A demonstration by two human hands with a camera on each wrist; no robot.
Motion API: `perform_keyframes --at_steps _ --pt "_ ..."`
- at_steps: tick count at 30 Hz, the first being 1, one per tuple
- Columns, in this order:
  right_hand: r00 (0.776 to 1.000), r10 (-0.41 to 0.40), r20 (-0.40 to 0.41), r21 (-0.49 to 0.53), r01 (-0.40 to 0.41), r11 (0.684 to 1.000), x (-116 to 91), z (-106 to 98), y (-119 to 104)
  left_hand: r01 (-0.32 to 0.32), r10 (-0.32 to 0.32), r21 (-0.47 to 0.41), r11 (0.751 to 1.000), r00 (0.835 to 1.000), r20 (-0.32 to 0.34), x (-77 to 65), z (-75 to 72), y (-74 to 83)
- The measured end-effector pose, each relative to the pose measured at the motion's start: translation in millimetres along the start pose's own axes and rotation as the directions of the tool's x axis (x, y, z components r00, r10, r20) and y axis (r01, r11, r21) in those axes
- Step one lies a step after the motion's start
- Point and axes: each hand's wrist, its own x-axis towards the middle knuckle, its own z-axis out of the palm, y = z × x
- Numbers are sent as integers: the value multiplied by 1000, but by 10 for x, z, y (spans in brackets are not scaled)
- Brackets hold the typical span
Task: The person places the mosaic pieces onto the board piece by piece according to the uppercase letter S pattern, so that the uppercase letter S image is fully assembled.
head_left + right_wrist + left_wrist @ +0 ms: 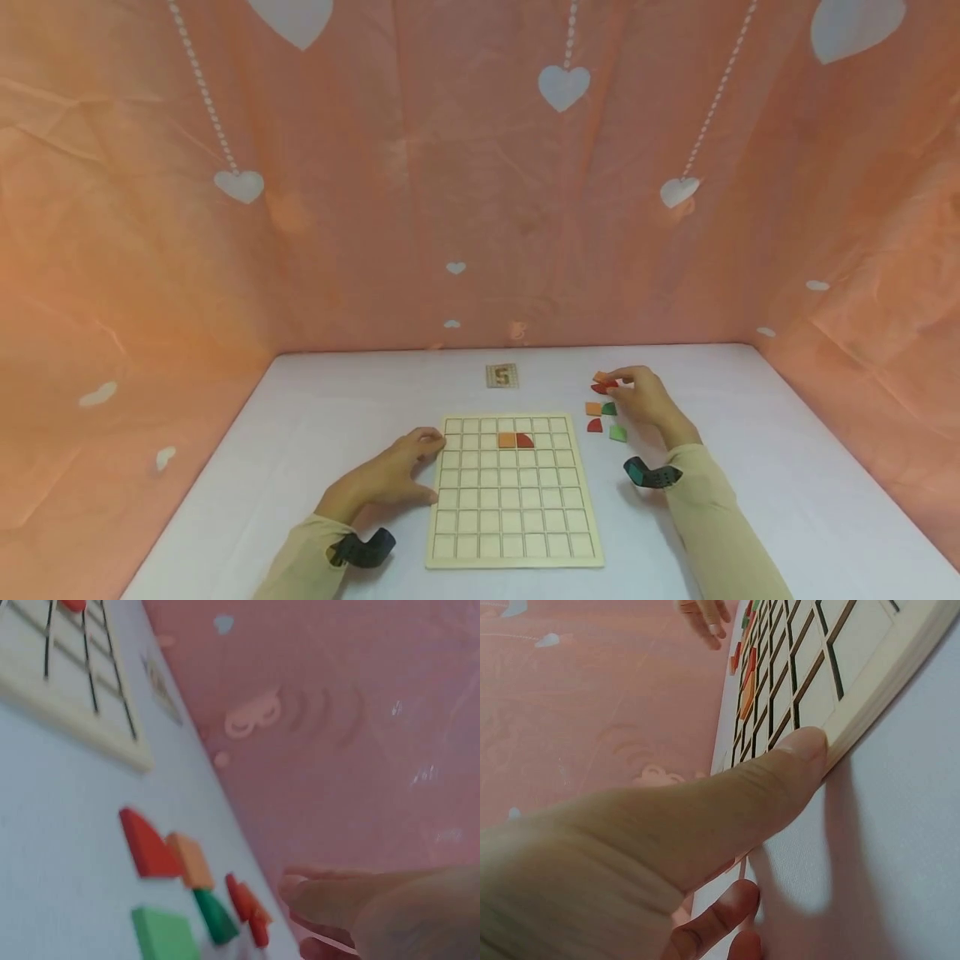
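A cream grid board [489,498] lies flat on the white table, with an orange square tile [507,440] and a red quarter-circle tile [525,440] side by side in its upper cells. My left hand [393,471] rests at the board's left edge, thumb and fingers spread along it. In the left wrist view the thumb tip [808,741] is right at the rim. At the far right, my right hand [647,398] reaches over red tiles [602,388] and an orange tile [600,377], fingertips beside them. The right wrist view shows nothing between its fingers.
Nearer than the right hand lie an orange square [593,408], a dark green quarter-circle [609,408], a red quarter-circle [595,426] and a light green tile [618,433]. A small card marked 5 [502,376] lies behind the board. Pink cloth [480,208] surrounds the table.
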Motion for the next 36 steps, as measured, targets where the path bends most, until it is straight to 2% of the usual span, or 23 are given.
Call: perform_keyframes --at_steps 4,10,19,23,26,30,36 --pt "999 50 -3 -20 -50 999 8 -1 100 5 -5 4 1000 1000 4 -6 -8 -5" --pt "995 102 15 -38 -101 994 -18 44 137 21 -21 -2 1000 1000 8 -10 4 -8" --pt "995 102 -2 -57 -102 993 6 129 108 5 -5 2 1000 1000 2 -9 -13 8" --pt "997 80 -21 -76 -81 994 20 169 67 14 -14 5 1000 1000 1 -10 -18 24" --pt "999 25 -47 -135 -31 990 27 202 40 17 -17 10 1000 1000 0 -7 -17 27" --pt "994 -62 -89 -216 41 975 48 242 24 21 -21 12 1000 1000 3 -5 -12 24" --pt "988 -123 -95 -273 93 958 72 284 -14 25 -25 12 1000 1000 1 -10 -13 37"
